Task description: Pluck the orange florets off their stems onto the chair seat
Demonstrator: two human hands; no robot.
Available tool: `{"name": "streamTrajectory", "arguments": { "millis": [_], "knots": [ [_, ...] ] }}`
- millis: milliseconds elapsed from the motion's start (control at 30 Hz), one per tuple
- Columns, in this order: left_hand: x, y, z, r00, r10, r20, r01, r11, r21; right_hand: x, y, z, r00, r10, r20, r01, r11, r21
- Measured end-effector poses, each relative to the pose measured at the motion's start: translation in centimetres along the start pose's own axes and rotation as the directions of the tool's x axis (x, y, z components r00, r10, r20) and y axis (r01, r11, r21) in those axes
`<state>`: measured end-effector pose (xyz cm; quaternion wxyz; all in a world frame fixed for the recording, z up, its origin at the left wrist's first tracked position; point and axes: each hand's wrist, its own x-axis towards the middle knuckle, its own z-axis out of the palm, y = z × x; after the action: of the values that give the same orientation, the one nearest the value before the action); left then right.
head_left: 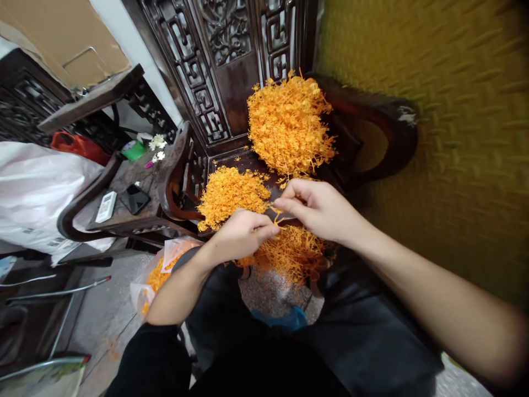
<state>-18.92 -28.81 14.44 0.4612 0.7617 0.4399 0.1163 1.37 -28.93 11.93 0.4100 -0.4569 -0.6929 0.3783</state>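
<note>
My left hand (243,234) is closed in a pinch, its thumb and fingertips on a thin orange plastic sprig (278,216). Facing it from the right, my right hand (316,208) also pinches the orange plastic; its curled fingers hide part of what it grips. Behind the hands, a large heap of orange plastic sprigs (291,124) rests on the dark carved wooden chair (233,91). A lower heap of small orange pieces (233,193) lies left of it, close to my left hand. Beneath both hands is a tangle of thin orange stems (291,253).
On the left, a wooden side table (128,176) bears a black phone (134,199), a white remote-like object (106,207) and a green tape roll (133,150). A plastic bag with orange pieces (159,275) stands on the floor. A yellow patterned surface (454,138) lies right.
</note>
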Motion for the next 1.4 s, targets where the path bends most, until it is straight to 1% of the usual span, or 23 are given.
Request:
{"name": "streamTrajectory", "arguments": {
  "millis": [67, 100, 167, 200, 233, 267, 300, 333, 367, 433, 467, 533, 600, 667, 767, 867, 1000, 1100, 1167, 1233, 1267, 1333, 1400],
  "knots": [
    [0.1, 0.7, -0.6, 0.998, 0.0, -0.058, -0.004, 0.998, -0.067, 0.4, 0.2, 0.2, 0.987, -0.006, -0.16, 0.012, 0.999, 0.039],
    [0.2, 0.9, -0.9, 0.997, 0.0, -0.077, -0.009, 0.993, -0.114, 0.8, 0.5, 0.0, 0.972, -0.01, -0.236, 0.025, 0.998, 0.06],
    [0.3, 1.0, -1.3, 0.998, -0.009, -0.059, -0.002, 0.982, -0.191, 2.0, 1.2, -0.9, 0.92, -0.01, -0.392, 0.062, 0.991, 0.121],
    [0.3, 0.9, -1.3, 1.0, -0.019, -0.023, 0.014, 0.977, -0.214, 2.7, 1.7, -1.7, 0.876, 0.0, -0.483, 0.09, 0.982, 0.164],
    [0.4, 0.6, -1.3, 0.999, -0.031, 0.011, 0.032, 0.971, -0.235, 3.4, 2.3, -2.7, 0.818, 0.023, -0.575, 0.126, 0.968, 0.218],
    [0.5, 0.2, -1.2, 0.999, -0.04, 0.027, 0.046, 0.964, -0.263, 3.9, 2.9, -3.7, 0.74, 0.062, -0.67, 0.17, 0.946, 0.275],
    [0.8, -0.2, -1.0, 0.999, -0.041, 0.011, 0.042, 0.951, -0.307, 4.3, 3.4, -4.5, 0.684, 0.097, -0.723, 0.207, 0.925, 0.319],
    [1.1, -0.7, -0.9, 0.999, -0.033, -0.036, 0.017, 0.929, -0.37, 4.4, 3.7, -5.1, 0.694, 0.117, -0.71, 0.208, 0.912, 0.354],
    [1.6, -1.1, -0.8, 0.995, -0.022, -0.1, -0.025, 0.895, -0.446, 4.2, 3.9, -5.3, 0.761, 0.12, -0.637, 0.183, 0.903, 0.389],
    [2.7, -1.7, -0.6, 0.974, -0.02, -0.227, -0.123, 0.793, -0.597, 3.1, 3.5, -4.6, 0.892, 0.097, -0.442, 0.108, 0.903, 0.415],
    [3.2, -1.9, -0.6, 0.963, -0.035, -0.266, -0.155, 0.738, -0.657, 2.3, 3.1, -3.9, 0.931, 0.07, -0.357, 0.077, 0.92, 0.383],
    [4.1, -1.9, -0.4, 0.945, -0.102, -0.31, -0.17, 0.656, -0.735, 1.0, 1.8, -2.0, 0.964, -0.009, -0.264, 0.073, 0.97, 0.234],
    [4.7, -1.7, -0.1, 0.922, -0.166, -0.349, -0.175, 0.625, -0.761, 0.1, 0.7, -0.3, 0.971, -0.118, -0.206, 0.128, 0.991, 0.033],
    [4.8, -1.1, 0.4, 0.902, -0.203, -0.381, -0.188, 0.61, -0.77, -0.2, 0.1, 1.0, 0.971, -0.2, -0.133, 0.184, 0.975, -0.125],
    [4.6, 0.0, 1.3, 0.9, -0.219, -0.378, -0.204, 0.554, -0.807, 0.1, 0.4, 2.2, 0.973, -0.221, -0.065, 0.199, 0.948, -0.246],
    [4.2, 0.8, 1.7, 0.921, -0.152, -0.358, -0.218, 0.559, -0.8, 0.5, 1.0, 2.7, 0.969, -0.225, -0.097, 0.196, 0.949, -0.247],
    [4.0, 0.2, 1.0, 0.942, -0.048, -0.332, -0.234, 0.614, -0.754, 0.6, 0.7, 2.1, 0.962, -0.196, -0.191, 0.164, 0.972, -0.168],
    [3.9, -0.8, 0.4, 0.955, -0.032, -0.294, -0.209, 0.629, -0.749, 0.5, 0.4, 1.5, 0.962, -0.132, -0.237, 0.115, 0.99, -0.084],
    [3.8, -1.3, 0.3, 0.947, -0.045, -0.318, -0.214, 0.649, -0.73, 0.6, 0.5, 1.4, 0.965, -0.103, -0.242, 0.095, 0.994, -0.045],
    [3.8, -1.4, 0.7, 0.919, -0.057, -0.39, -0.251, 0.678, -0.691, 0.7, 0.7, 1.6, 0.967, -0.101, -0.232, 0.095, 0.995, -0.04],
    [3.9, -1.3, 1.0, 0.893, -0.058, -0.447, -0.286, 0.693, -0.662, 0.7, 0.8, 1.8, 0.966, -0.11, -0.234, 0.101, 0.994, -0.047],
    [4.1, -1.1, 1.4, 0.821, -0.061, -0.568, -0.363, 0.712, -0.601, 0.8, 0.8, 2.1, 0.952, -0.138, -0.273, 0.127, 0.99, -0.056],
    [4.6, -1.0, 1.2, 0.756, -0.069, -0.651, -0.427, 0.702, -0.57, 0.8, 0.8, 2.3, 0.928, -0.159, -0.338, 0.152, 0.987, -0.047]
  ]
}}
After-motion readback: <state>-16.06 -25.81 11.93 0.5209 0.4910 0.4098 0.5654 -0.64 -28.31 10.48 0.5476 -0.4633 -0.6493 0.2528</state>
